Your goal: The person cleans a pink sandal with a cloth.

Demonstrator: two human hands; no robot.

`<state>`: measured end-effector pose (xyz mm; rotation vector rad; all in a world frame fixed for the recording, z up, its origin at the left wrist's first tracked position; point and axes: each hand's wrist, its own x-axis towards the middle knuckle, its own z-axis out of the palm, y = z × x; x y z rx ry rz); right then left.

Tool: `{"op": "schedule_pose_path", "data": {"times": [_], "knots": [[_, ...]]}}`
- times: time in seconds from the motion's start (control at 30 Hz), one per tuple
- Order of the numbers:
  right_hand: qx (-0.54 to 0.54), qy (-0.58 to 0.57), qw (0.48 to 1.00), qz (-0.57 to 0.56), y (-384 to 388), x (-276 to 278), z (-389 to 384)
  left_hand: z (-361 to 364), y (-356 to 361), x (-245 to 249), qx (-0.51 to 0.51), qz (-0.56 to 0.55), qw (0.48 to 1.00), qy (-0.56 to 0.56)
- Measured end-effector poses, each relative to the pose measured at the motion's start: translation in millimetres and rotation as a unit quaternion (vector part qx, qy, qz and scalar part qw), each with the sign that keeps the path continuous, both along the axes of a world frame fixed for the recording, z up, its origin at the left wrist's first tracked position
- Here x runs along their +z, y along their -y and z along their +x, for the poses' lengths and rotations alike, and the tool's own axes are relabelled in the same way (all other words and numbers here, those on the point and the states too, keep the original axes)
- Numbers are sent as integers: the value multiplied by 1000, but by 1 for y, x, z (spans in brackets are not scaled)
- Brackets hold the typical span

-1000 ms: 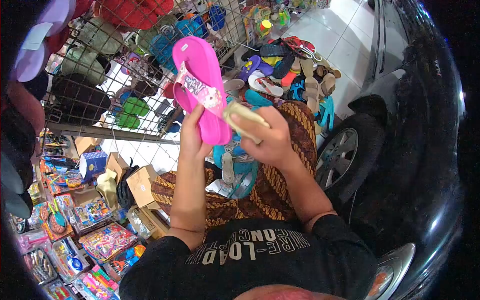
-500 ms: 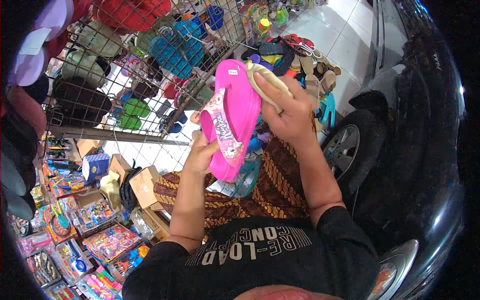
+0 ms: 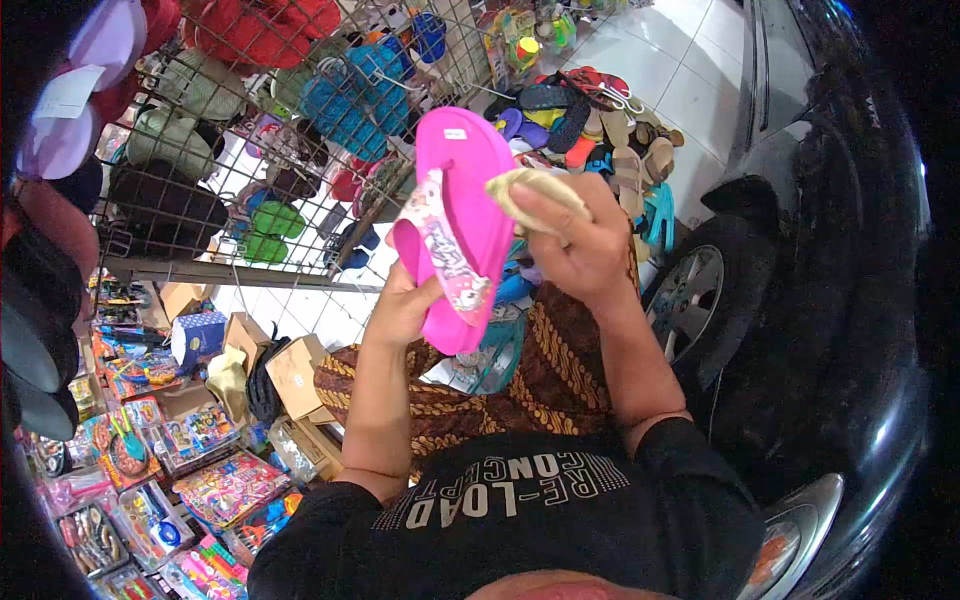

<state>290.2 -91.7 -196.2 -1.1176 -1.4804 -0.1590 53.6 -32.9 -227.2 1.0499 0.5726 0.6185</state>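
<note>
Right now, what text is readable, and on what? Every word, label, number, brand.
"RE-LOAD CONCEPT": black shirt.
Pink sandal, strap: lettering too blurred.
Pink sandal, white sticker: too small.
White tag, upper left: nothing legible.
Toy packages, lower left: too small.

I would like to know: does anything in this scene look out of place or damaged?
The heap of sandals on the tiled floor looks untidy, since other pairs hang on the wire rack. The dark car beside it seems odd among footwear. The pink sandal in the left hand shows no visible damage.
</note>
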Motion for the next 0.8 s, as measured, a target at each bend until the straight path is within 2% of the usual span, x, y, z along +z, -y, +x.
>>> {"op": "schedule_pose_path", "data": {"times": [0.17, 0.23, 0.4, 0.5, 0.53, 0.63, 0.67, 0.73, 0.8], "knots": [[-55, -53, 994, -83, 5, 15, 16, 7, 6, 16, -18, 127, 982, -136], [-75, -59, 991, -95, 6, 19, 18, 18, 11, 22, 8, 135, 981, -140], [-120, 94, 980, -126, 7, 21, 5, 24, 6, 28, 39, 173, 972, -155], [1, 55, 966, -254, 18, 20, 0, 26, 4, 28, 93, 161, 973, -136], [40, 42, 944, -325, 21, 23, -4, 26, 3, 24, 110, 151, 972, -143], [68, -5, 952, -299, 17, 10, 4, 23, 1, 6, 113, 170, 968, -149], [25, -12, 960, -279, 16, 11, 5, 21, 1, 2, 103, 179, 966, -157], [-13, 17, 961, -277, 11, 5, 2, 17, 4, 1, 82, 200, 960, -176], [-27, 55, 954, -292, 9, 2, -5, 18, 2, -10, 106, 188, 964, -156]]}}
